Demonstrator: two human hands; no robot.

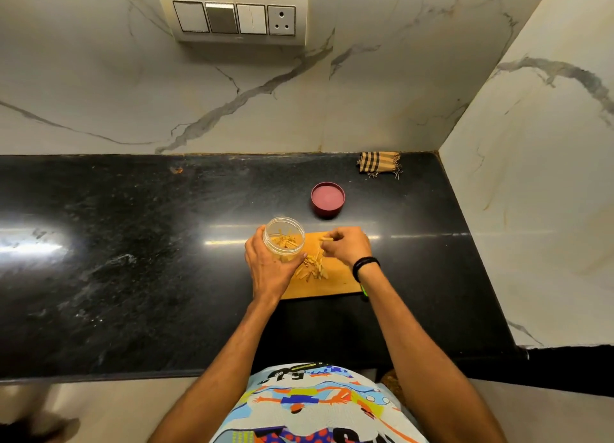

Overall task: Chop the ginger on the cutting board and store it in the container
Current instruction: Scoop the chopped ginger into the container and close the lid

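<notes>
- The chopping looks done: the ginger (312,267) on the cutting board (337,285) is already in thin sticks, and I see no whole piece left.
- You are partway through storing. Some sticks already lie inside the container (284,241), and a loose pile remains on the board, just right of it.
- Your left hand (268,267) is wrapped round the container, holding it tilted at the board's left edge.
- Your right hand (347,246) pinches a single stick (326,239) at its fingertips, near the container's mouth.
- Left to do, as I judge it: move the remaining pile in, then fit the lid (328,198), which lies on the tabletop (133,243) beyond the board.
- Count: one container, one lid, one cutting board, one folded checked cloth (379,164) by the wall. The sticks are too small and overlapped to count.
</notes>
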